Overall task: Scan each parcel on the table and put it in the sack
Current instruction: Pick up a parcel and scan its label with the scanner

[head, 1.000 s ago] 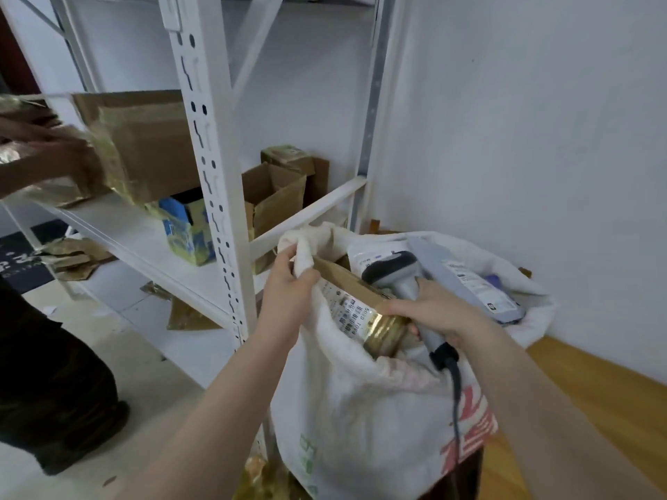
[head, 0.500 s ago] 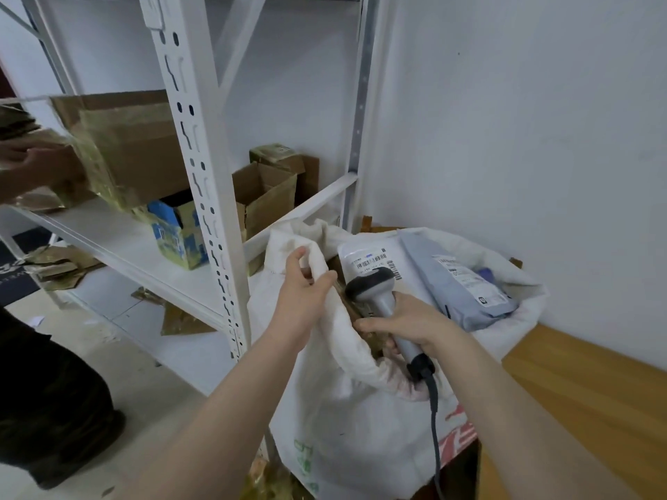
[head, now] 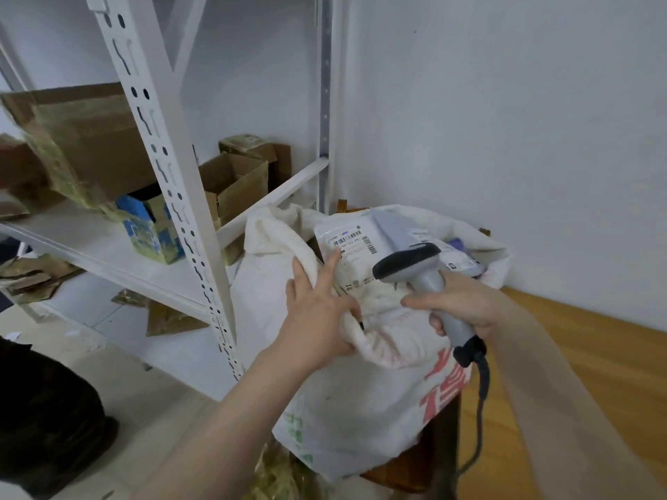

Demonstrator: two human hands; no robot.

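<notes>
**Right grip on scanner, left grip spread on sack**

The right grip (head: 465,308) is curling tightly round the handle of the scanner (head: 411,265), holding its head over the mouth of the sack (head: 361,398). The left grip (head: 317,308) is lying wide, fingers straight, on the sack's rolled rim. A white parcel (head: 352,243) and a grey parcel (head: 395,225) are sitting inside the sack, beside the wooden counter (head: 595,355).

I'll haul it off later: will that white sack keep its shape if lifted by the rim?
Probably floppy: the sack slumps in folds under the left hand. Likely heavy, as parcels pile up to its mouth.
</notes>
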